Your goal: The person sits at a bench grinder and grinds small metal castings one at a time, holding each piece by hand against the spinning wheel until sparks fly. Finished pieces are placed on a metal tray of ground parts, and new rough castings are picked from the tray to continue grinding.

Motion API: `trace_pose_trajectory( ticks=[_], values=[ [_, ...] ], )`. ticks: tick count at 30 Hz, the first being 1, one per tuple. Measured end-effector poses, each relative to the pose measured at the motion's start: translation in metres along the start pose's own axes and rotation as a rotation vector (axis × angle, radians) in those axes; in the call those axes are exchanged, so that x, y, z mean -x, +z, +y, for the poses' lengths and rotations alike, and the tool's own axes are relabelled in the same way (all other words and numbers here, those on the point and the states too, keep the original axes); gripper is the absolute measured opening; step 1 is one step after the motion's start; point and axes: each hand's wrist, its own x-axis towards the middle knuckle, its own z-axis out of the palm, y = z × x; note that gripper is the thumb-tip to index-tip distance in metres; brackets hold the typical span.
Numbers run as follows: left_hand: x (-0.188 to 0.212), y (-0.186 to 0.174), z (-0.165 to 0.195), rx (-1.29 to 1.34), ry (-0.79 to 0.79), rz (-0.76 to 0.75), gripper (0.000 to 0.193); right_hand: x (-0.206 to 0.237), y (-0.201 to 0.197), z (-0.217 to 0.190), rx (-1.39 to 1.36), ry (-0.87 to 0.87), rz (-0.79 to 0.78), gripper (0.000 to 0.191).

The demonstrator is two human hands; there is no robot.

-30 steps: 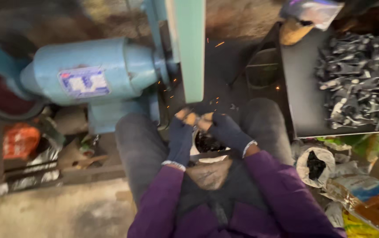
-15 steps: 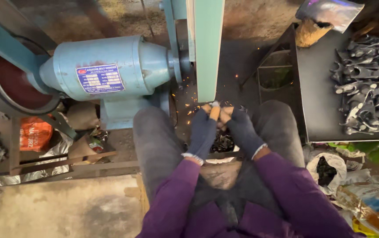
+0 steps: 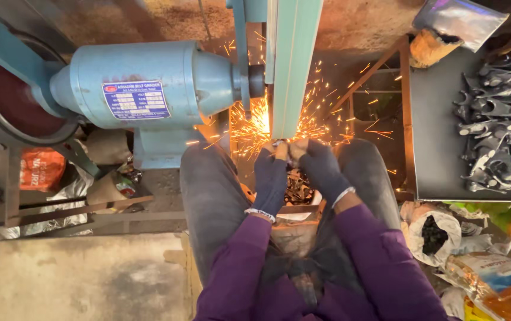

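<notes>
Both gloved hands, left hand (image 3: 269, 175) and right hand (image 3: 321, 169), pinch a small metal piece (image 3: 283, 144) between closed fingers; pressed to the belt (image 3: 291, 71) just beyond fingertips for grinding, sparks (image 3: 249, 128) flying.

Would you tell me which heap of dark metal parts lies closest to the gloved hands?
The small heap of parts between the knees, directly under the hands; the big pile on the grey tray lies far off to the right.

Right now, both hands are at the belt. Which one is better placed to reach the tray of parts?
Right, probably. The right hand is on the side of the tray, with its dark metal parts. The left hand would have to cross the belt and the sparks.
</notes>
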Motion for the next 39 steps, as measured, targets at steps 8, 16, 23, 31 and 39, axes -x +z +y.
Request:
trace_pose_trajectory(
  ticks=[8,16,23,31,39],
  values=[
    [0.003,-0.001,0.002,-0.054,0.138,-0.079,0.02,0.009,-0.013,-0.01,-0.155,-0.117,0.176,0.017],
    [0.014,-0.009,0.025,-0.497,0.271,0.091,0.028,0.035,0.045,-0.024,0.169,-0.197,0.342,0.02],
    [0.005,-0.024,0.043,-0.542,0.246,0.195,0.03,0.022,0.089,-0.016,0.368,-0.256,0.521,0.019],
    [0.004,-0.028,0.03,-0.489,0.209,0.245,0.029,0.02,0.088,-0.012,0.398,-0.224,0.446,0.021],
    [-0.001,-0.033,-0.011,0.364,-0.229,0.075,0.015,0.009,0.003,-0.046,0.259,0.066,-0.206,0.029]
  ],
)
